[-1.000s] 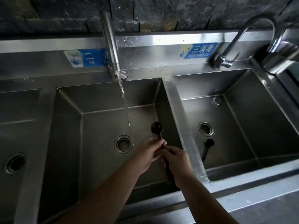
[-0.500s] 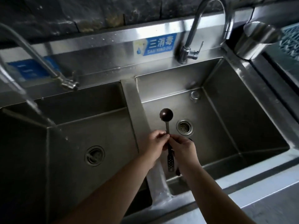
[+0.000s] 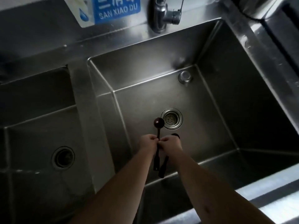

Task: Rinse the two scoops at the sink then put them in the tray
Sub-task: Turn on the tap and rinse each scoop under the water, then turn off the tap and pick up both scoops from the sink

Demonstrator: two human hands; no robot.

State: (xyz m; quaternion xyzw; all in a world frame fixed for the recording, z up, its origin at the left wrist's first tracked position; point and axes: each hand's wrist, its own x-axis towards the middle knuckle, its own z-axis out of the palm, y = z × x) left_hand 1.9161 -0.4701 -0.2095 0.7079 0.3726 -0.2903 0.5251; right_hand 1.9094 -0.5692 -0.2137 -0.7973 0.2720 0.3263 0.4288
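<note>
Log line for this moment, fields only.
stage: rinse | left hand: gripping scoop | right hand: same handle | second scoop: on basin floor | tray: unseen

Commercial kitchen wash station | deep stainless-steel sink basins (image 3: 218,75) side by side, split by a steel divider (image 3: 84,110) | blue wall label (image 3: 115,8) reading "SAN XIAO DU" above the right basin | chrome faucet base (image 3: 161,15) on the steel backsplash | strainer drain (image 3: 172,118) in basin floor
</note>
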